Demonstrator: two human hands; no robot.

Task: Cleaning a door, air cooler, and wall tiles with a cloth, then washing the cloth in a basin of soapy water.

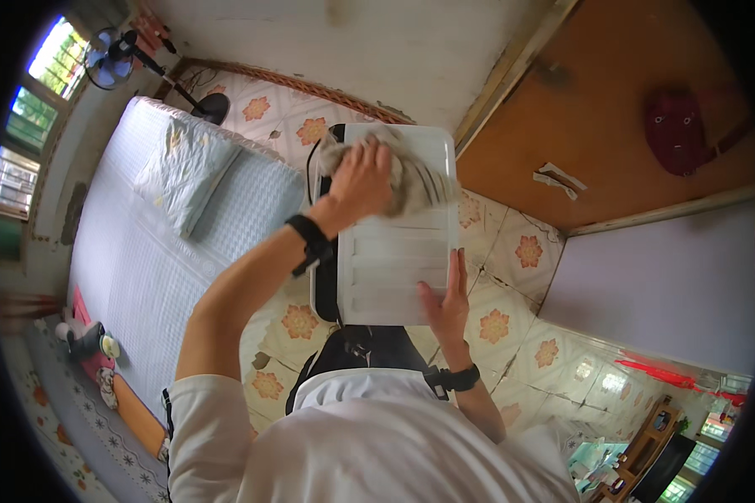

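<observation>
In front of me stands a white, ribbed plastic case or box with rounded corners and a dark strip along its left side. My left hand presses a bunched grey-beige striped cloth onto its far part, fingers closed over the fabric. Against the case's near right edge lies my right hand, thumb on the top face and fingers stretched along the side. The cloth's right end is slightly blurred. Both wrists wear black bands.
A bed with a pillow is at left, a standing fan beyond it. A brown wooden door or panel rises at right, with a dark red bag on it. Flower-patterned floor tiles surround the case.
</observation>
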